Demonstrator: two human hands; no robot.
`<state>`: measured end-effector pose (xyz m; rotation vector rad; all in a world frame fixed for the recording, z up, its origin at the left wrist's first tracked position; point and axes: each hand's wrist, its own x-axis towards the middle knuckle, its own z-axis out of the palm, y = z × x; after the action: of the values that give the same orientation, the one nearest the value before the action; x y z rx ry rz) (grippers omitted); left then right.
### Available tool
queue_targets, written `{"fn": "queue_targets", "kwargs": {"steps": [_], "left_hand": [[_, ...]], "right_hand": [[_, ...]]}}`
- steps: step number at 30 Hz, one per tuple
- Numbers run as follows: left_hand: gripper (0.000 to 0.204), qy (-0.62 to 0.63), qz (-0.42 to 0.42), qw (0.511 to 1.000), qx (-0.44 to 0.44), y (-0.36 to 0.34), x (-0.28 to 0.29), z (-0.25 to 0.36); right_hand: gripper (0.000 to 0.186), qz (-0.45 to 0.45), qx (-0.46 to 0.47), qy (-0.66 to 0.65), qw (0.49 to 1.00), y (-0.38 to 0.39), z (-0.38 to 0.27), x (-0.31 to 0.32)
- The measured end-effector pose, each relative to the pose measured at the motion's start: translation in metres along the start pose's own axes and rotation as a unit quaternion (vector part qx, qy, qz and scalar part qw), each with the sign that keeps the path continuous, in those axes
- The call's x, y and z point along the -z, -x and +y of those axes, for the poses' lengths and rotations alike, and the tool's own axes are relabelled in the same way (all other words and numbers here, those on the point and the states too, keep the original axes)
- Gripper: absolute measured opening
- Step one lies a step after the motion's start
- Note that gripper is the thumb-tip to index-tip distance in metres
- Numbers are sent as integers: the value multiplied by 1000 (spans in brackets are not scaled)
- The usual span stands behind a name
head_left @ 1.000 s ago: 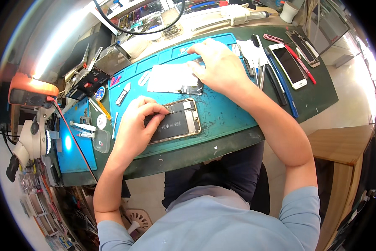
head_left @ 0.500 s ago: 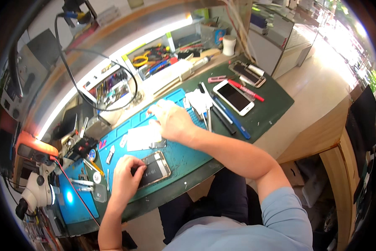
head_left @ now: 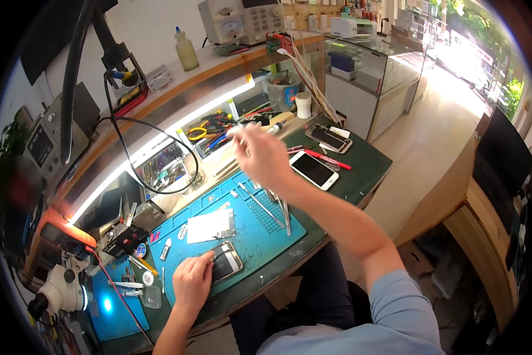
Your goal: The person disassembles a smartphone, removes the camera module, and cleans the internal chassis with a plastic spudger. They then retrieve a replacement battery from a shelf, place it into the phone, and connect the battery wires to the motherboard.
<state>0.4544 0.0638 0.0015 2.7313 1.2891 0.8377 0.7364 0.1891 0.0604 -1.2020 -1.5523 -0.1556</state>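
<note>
On the blue work mat (head_left: 266, 236) lies an opened phone (head_left: 225, 265), its inner parts bare and a silvery strip near its top end. My left hand (head_left: 193, 279) grips its left edge, fingers bent together. Held above the far side of the mat, my right hand (head_left: 260, 154) is blurred, its fingers bunched around something pale that I cannot make out. A white sheet (head_left: 208, 226) lies just beyond the opened phone. Thin metal tools (head_left: 266, 204) rest on the mat below my right wrist, which hides part of that area.
A white phone (head_left: 314, 170), a red marker (head_left: 337, 163) and another opened phone (head_left: 329, 138) lie at the right. Left stand an orange multimeter (head_left: 67, 235) and a microscope (head_left: 61, 291). A black cable (head_left: 119, 145) loops before the lit shelf. A white bottle (head_left: 303, 105) stands behind.
My right hand has risen from the mat toward the shelf. My left hand stays at the opened phone, its fingers now at the edge. The whole view has tilted upward.
</note>
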Motion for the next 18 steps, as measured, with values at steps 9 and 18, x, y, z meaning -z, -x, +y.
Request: {"fn": "queue_targets", "kwargs": {"steps": [9, 18], "left_hand": [[26, -14, 24, 996, -86, 11, 0, -6], [34, -88, 1, 987, -133, 16, 4, -5]], "right_hand": [[37, 210, 151, 164, 952, -103, 49, 57], [39, 193, 186, 251, 930, -148, 63, 40]]}}
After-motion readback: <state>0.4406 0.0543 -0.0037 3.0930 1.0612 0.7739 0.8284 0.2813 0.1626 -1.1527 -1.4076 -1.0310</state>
